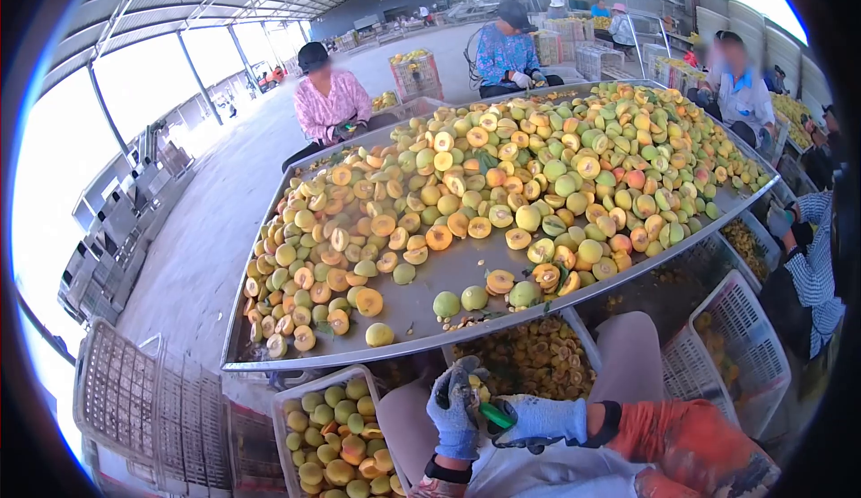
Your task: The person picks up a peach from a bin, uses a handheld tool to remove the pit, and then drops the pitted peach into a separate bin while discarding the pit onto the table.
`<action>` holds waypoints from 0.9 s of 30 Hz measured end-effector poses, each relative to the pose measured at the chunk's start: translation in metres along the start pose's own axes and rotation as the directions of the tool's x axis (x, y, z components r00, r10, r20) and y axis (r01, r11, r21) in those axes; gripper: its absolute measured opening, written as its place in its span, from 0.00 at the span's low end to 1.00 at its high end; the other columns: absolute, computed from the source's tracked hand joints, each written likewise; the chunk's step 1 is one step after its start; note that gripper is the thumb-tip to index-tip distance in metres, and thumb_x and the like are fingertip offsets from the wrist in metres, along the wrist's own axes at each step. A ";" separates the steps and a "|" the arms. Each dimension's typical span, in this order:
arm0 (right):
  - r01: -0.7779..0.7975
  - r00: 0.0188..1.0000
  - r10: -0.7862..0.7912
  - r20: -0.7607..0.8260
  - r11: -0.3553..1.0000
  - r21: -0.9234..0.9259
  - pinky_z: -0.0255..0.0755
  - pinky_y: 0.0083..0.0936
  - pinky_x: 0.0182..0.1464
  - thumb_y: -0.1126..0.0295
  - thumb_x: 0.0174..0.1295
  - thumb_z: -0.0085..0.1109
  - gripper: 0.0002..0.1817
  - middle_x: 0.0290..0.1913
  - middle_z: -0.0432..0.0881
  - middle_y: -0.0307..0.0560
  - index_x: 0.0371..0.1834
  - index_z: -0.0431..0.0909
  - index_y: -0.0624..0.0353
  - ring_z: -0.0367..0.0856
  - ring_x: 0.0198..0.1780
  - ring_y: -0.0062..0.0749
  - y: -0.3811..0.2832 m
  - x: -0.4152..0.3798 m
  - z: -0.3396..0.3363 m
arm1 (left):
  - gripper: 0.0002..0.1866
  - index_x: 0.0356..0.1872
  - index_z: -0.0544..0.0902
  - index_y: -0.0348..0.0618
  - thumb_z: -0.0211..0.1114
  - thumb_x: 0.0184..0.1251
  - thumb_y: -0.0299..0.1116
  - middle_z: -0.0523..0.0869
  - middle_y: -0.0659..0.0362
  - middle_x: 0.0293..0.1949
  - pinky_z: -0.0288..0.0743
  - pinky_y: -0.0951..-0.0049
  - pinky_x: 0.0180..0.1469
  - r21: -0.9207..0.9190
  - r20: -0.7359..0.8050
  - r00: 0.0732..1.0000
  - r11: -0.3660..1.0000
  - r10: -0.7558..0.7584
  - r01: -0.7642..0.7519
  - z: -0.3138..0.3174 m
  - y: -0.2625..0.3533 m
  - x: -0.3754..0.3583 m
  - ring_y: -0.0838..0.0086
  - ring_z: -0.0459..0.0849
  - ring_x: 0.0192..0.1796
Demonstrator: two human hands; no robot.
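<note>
Both of my hands wear dirty light-blue gloves, low in the head view and close together above my lap. My left hand [456, 408] is closed around a yellowish piece of fruit [477, 385], partly hidden by the fingers. A green-handled tool [498, 415] is gripped in my right hand [538, 419], its tip against the fruit. Just beyond my hands, a crate [585, 341] holds many halved fruits. On the metal table [448, 274] lies a large heap of whole and cut yellow-green fruits [538, 166].
A crate of whole fruit [336, 435] stands left of my legs, beside stacked empty crates [152, 399]. Another white crate [740, 345] leans at right. Several people sit around the table, including one in pink [332, 103] and one in blue [507, 54]. A co-worker's checked sleeve [812, 265] shows at right.
</note>
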State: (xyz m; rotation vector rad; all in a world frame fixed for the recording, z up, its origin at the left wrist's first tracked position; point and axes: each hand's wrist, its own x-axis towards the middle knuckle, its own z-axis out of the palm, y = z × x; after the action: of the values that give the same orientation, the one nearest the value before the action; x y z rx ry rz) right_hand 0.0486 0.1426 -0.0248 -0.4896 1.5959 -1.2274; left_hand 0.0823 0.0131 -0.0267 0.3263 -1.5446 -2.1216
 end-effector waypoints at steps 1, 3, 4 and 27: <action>0.069 0.998 -0.069 0.009 0.985 -0.157 0.57 0.19 0.13 0.65 0.55 0.55 0.08 0.15 0.66 0.36 0.31 0.70 0.56 0.62 0.12 0.21 0.018 0.013 -0.009 | 0.15 0.49 0.75 0.32 0.58 0.64 0.30 0.82 0.52 0.44 0.77 0.73 0.42 -0.036 -0.019 0.994 0.993 -0.110 0.110 0.002 -0.002 0.000 0.66 0.82 0.41; 0.036 0.998 -0.048 -0.031 0.951 -0.308 0.60 0.23 0.15 0.65 0.55 0.52 0.08 0.18 0.71 0.38 0.32 0.72 0.57 0.67 0.13 0.23 -0.002 -0.009 -0.022 | 0.16 0.49 0.75 0.32 0.59 0.63 0.31 0.81 0.52 0.44 0.78 0.73 0.39 -0.084 0.007 0.968 0.965 -0.250 0.249 0.008 -0.009 0.001 0.65 0.83 0.40; 0.339 0.887 -0.449 -0.110 0.793 -0.506 0.66 0.29 0.19 0.65 0.54 0.53 0.10 0.20 0.75 0.43 0.36 0.74 0.58 0.72 0.16 0.30 0.049 0.019 -0.026 | 0.15 0.47 0.75 0.32 0.60 0.63 0.30 0.81 0.51 0.44 0.78 0.72 0.38 -0.093 -0.004 0.976 0.972 -0.219 0.218 0.001 -0.031 0.003 0.66 0.83 0.39; 0.057 0.998 -0.060 -0.012 0.988 -0.145 0.71 0.35 0.34 0.68 0.48 0.55 0.19 0.31 0.77 0.55 0.44 0.69 0.62 0.78 0.31 0.46 -0.009 -0.028 -0.040 | 0.20 0.44 0.78 0.31 0.56 0.66 0.42 0.83 0.52 0.36 0.77 0.76 0.29 0.129 0.122 0.975 0.977 -0.188 0.172 0.015 -0.038 0.012 0.69 0.83 0.29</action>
State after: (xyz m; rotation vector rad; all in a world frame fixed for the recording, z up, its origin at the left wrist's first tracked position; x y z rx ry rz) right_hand 0.0224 0.1797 -0.0051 -0.6236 1.7028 -1.1667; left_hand 0.0561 0.0280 -0.0565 0.3856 -1.7825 -2.2334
